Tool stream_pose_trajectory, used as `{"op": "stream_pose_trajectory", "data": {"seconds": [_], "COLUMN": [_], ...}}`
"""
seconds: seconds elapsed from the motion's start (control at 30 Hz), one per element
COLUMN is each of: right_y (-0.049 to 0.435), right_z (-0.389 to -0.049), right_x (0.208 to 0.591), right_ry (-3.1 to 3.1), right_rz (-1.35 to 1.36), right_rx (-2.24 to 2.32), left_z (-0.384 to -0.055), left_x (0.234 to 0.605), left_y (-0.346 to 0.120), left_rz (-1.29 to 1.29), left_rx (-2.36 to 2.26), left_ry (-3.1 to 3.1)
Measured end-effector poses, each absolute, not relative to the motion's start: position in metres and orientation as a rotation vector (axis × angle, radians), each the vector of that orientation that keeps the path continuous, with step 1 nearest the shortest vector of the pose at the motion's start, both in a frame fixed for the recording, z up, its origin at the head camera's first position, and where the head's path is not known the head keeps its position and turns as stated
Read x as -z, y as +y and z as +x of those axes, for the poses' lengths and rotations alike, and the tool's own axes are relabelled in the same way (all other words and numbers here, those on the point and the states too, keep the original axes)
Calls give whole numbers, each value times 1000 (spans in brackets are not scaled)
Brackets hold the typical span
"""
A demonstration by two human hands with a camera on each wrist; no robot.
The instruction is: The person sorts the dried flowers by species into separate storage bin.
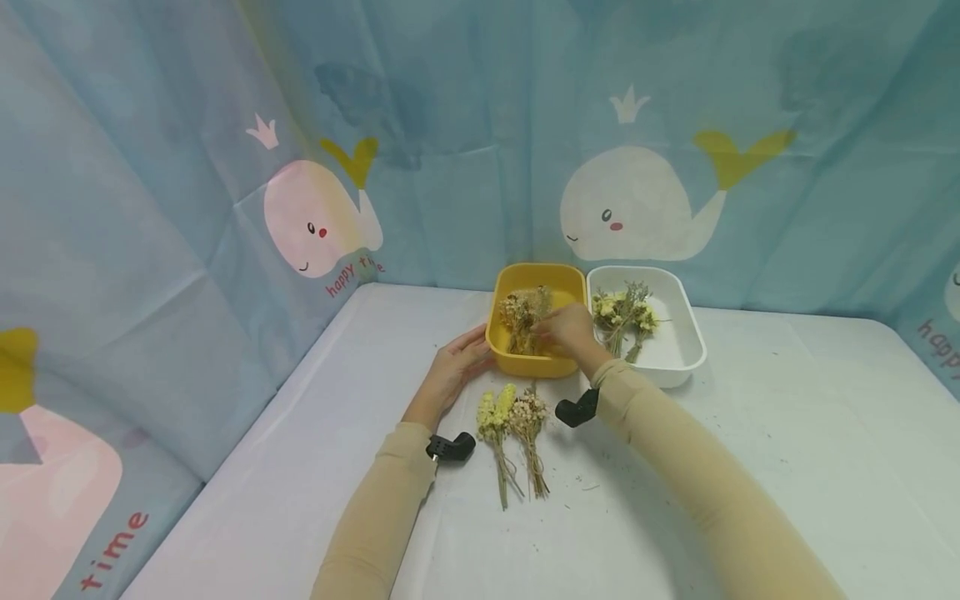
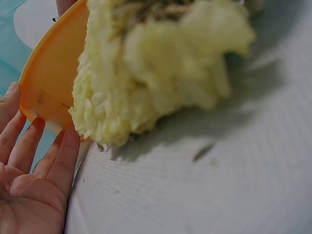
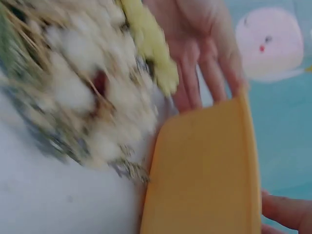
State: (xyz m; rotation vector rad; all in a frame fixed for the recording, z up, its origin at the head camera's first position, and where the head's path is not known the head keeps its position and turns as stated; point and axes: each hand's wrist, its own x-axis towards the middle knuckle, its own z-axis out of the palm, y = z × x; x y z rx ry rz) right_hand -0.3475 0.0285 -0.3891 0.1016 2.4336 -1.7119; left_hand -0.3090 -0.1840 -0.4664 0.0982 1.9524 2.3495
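My left hand (image 1: 453, 367) touches the left wall of a yellow plastic bin (image 1: 543, 367), its fingers (image 2: 63, 161) extended against the outside. My right hand (image 1: 572, 330) reaches over the bin's right side and pinches the stems of a brownish bunch of dried flowers (image 1: 519, 312) inside it. The bin wall hides most of that hand in the right wrist view. In front of the bin lie a yellow dried-flower bunch (image 1: 495, 417) and a cream dried-flower bunch (image 1: 528, 417), side by side, stems toward me. Both loom large and blurred in the wrist views.
Right of the yellow bin, close against it, stands a white bin (image 1: 678, 350) holding yellow and greyish dried flowers (image 1: 626, 312). Small plant crumbs dot the white table (image 1: 787, 467). A blue whale-print curtain (image 1: 465, 200) hangs behind and at the left.
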Motion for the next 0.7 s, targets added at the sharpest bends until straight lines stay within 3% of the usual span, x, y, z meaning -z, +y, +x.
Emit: {"op": "stream_pose_trajectory", "data": {"seconds": [0.7], "right_y": [75], "right_z": [-246], "right_x": [388], "right_ry": [2092], "right_rz": [-235], "right_rx": [1861], "left_z": [-308], "left_x": [465], "left_y": [-185], "left_rz": [118], "left_rx": [-2347], "left_ry": [1941]}}
